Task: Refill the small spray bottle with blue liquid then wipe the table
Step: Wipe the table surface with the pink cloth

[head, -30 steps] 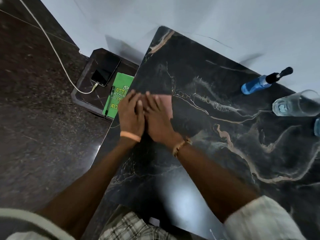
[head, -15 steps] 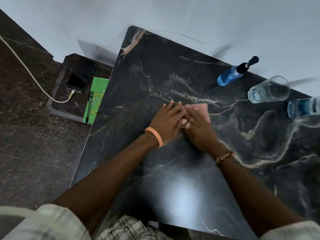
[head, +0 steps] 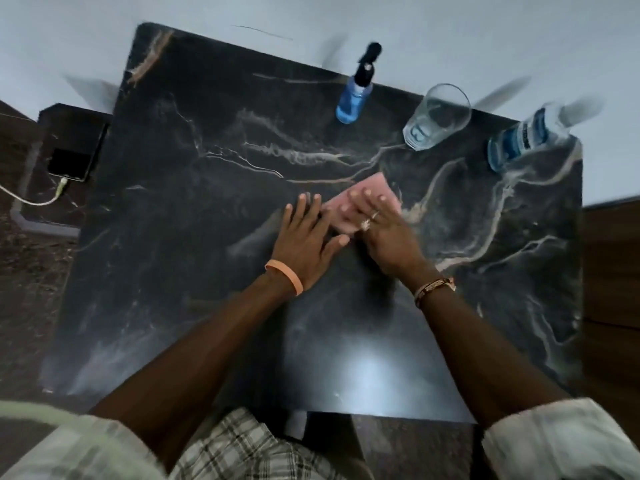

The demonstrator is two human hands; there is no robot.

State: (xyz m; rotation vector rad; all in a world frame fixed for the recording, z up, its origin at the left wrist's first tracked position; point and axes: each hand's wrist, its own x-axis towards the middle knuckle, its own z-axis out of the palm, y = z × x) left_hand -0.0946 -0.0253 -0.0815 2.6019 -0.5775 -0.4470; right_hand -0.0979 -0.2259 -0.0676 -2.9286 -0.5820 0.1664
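A folded pink cloth (head: 377, 183) lies on the black marble table (head: 194, 237), right of its middle. My right hand (head: 388, 237) presses flat on the cloth, fingers spread over it. My left hand (head: 304, 237) lies flat on the table beside it, fingers apart, touching the cloth's left edge. The small spray bottle (head: 353, 102), with a black nozzle and blue liquid inside, stands at the table's far edge. A larger clear bottle (head: 519, 140) with blue liquid at its bottom stands at the far right corner.
A clear drinking glass (head: 433, 119) stands between the two bottles. To the left, a lower dark side table holds a phone (head: 72, 161) plugged into a white cable (head: 31, 202). A white wall runs behind the table; a wooden surface (head: 613, 271) borders the right side.
Both hands have slid the pink cloth from the table's left edge toward the right of its middle. My left hand has come off the cloth and now rests beside it.
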